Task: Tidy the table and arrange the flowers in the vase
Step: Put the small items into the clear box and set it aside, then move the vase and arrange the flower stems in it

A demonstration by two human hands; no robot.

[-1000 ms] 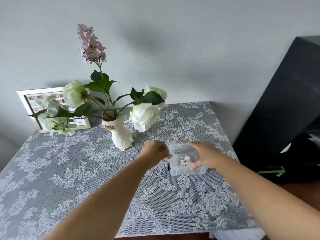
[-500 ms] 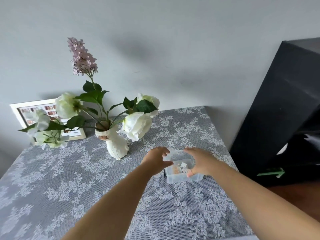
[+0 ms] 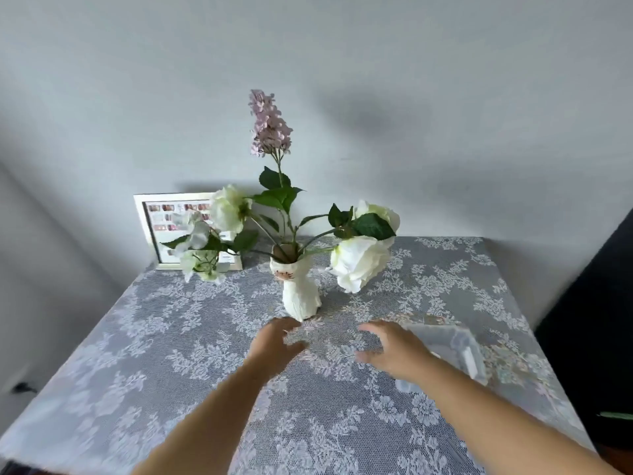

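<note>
Vase: white, textured, small face painted near the rim; stood upright on the table toward the back, roughly centre.
Flowers: all stems sat in the vase. Lilac spray rose tallest, straight up. Big white bloom drooped right of the vase, low over the cloth. Second white bloom behind it, partly covered by dark leaves. Third white bloom leaned left. Small white blossoms hung lowest at far left, in front of the frame.
Table: covered by grey lace cloth with white floral pattern, pushed against a pale wall.
Picture frame: white, leaned on the wall at back left corner, partly hidden by blossoms.
Plastic box: clear, blurred, on the cloth right of the vase, just beside the right hand; contents could not be made out.
Left hand: empty, fingers loosely spread, hovered just in front of the vase base, not touching it; motion blur.
Right hand: empty, fingers spread and curled, palm facing left; box edge sat right behind it, contact could not be told.
Hands: apart from each other, bare cloth between them.
Dark panel: black shape at the right edge, beside the table.
</note>
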